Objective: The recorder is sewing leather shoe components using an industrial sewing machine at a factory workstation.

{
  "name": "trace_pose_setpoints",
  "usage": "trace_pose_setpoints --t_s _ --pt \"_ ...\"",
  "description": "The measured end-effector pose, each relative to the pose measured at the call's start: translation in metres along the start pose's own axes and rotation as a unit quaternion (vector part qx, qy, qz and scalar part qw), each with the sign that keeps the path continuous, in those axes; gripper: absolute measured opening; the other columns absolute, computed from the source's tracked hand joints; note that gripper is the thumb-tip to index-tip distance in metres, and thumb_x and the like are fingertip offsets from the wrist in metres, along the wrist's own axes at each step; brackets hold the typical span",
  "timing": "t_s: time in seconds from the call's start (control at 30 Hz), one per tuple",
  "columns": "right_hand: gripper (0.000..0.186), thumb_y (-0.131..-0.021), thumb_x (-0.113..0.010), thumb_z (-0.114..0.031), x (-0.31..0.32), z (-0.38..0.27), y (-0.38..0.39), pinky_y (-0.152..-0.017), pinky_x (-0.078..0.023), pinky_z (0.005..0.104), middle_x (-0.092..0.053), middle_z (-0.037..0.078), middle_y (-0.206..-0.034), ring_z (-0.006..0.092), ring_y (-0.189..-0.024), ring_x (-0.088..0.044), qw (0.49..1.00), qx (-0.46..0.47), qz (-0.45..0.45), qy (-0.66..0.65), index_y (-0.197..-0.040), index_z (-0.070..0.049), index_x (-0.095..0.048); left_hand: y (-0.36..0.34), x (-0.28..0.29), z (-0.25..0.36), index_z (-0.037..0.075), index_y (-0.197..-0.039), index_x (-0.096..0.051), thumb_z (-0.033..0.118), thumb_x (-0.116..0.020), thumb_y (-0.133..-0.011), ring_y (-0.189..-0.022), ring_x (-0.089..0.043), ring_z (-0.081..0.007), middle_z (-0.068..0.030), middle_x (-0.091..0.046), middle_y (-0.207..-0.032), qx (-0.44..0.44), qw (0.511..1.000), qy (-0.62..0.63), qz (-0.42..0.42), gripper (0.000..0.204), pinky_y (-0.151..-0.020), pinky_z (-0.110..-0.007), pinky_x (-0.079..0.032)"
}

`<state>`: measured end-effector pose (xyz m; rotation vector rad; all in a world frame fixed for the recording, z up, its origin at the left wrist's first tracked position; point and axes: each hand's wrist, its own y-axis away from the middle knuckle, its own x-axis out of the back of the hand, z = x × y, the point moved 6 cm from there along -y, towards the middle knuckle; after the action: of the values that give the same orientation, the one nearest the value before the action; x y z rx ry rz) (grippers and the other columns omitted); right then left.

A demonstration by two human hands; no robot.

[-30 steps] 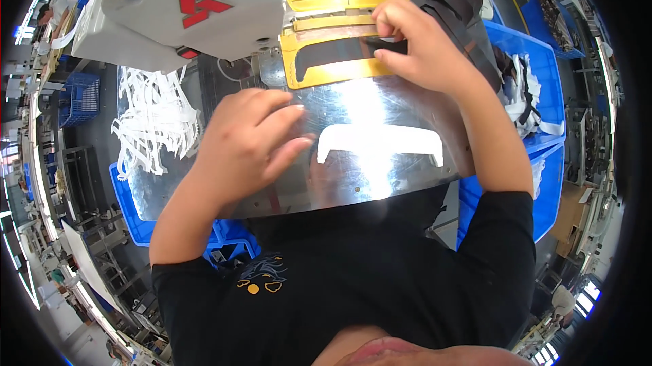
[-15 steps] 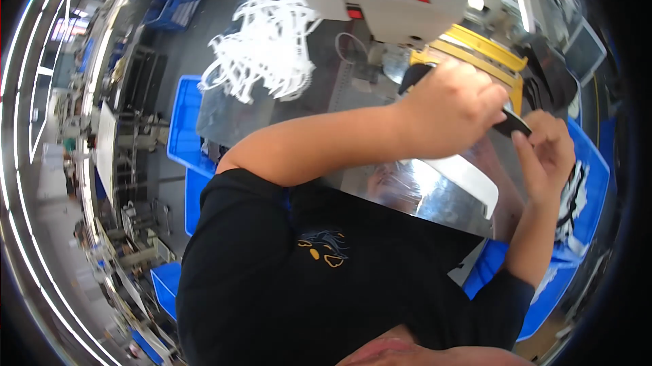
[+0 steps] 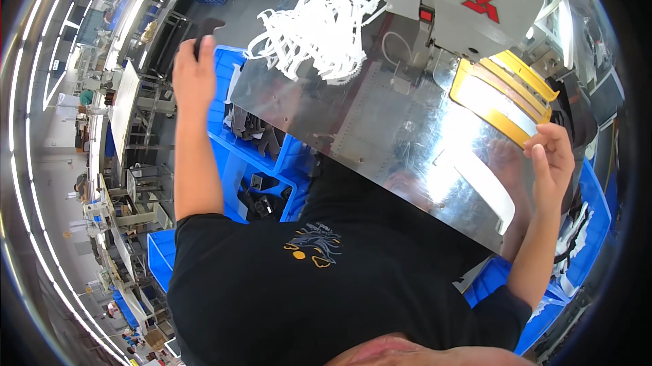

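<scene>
Off the table's left side, my left hand [image 3: 194, 74] is raised and closed around a dark, flat strip [image 3: 208, 28] with a hooked end. It is above the far end of a blue bin [image 3: 229, 138] that holds dark grey cut pieces [image 3: 257, 132]. My right hand [image 3: 554, 162] has its fingers loosely bent and apart, at the near right corner of the yellow frame [image 3: 475, 98]; whether the fingertips touch it I cannot tell. A white curved strip [image 3: 486, 193] lies on the metal tabletop [image 3: 380, 142] near its front edge.
A white and grey machine head [image 3: 468, 6] overhangs the table behind the yellow frame. White strips [image 3: 322, 30] are heaped at the far left of the tabletop. A lower blue bin [image 3: 234, 179] holds black items. Another blue bin [image 3: 592, 230] with white and black strips stands at the right.
My left hand has swung from the yellow frame far to the left, carrying the dark strip. My right hand has let go of the strip's end. The view has shifted left.
</scene>
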<state>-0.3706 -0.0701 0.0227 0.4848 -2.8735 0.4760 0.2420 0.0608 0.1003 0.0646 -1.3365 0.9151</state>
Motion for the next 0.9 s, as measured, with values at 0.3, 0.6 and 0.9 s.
trace_pose_setpoints --t_s 0.3,0.6,0.9 --pt "0.024 -0.101 -0.069 -0.008 -0.020 0.010 -0.008 -0.071 -0.043 0.0210 -0.064 -0.002 -0.083 0.0052 -0.077 -0.058 0.999 -0.022 -0.023 0.031 -0.123 0.000 -0.066 0.005 -0.054 0.089 0.003 -0.111 -0.078 0.035 -0.076 -0.097 -0.117 -0.067 -0.0374 -0.0169 -0.076 -0.118 -0.208 0.964 0.154 -0.060 0.035 -0.104 -0.046 -0.051" --pt "0.022 -0.106 -0.065 -0.011 0.000 0.028 -0.010 -0.072 -0.046 0.0219 -0.063 0.000 -0.084 0.0072 -0.077 -0.059 0.999 -0.022 0.001 0.045 -0.125 -0.001 -0.065 -0.037 -0.205 0.266 0.007 -0.116 -0.078 0.031 -0.068 -0.093 -0.112 -0.070 -0.0430 -0.0183 -0.075 -0.113 -0.300 0.936 0.059 -0.172 0.035 -0.097 -0.050 -0.057" --pt "0.024 -0.104 -0.065 -0.011 0.003 0.027 -0.012 -0.070 -0.044 0.0204 -0.062 -0.001 -0.085 0.0063 -0.075 -0.058 0.998 -0.022 0.007 0.064 -0.126 -0.002 -0.065 -0.040 -0.244 0.285 0.004 -0.124 -0.077 0.025 -0.066 -0.093 -0.123 -0.069 -0.0421 -0.0218 -0.072 -0.130 -0.308 0.923 0.043 -0.226 0.039 -0.101 -0.052 -0.056"
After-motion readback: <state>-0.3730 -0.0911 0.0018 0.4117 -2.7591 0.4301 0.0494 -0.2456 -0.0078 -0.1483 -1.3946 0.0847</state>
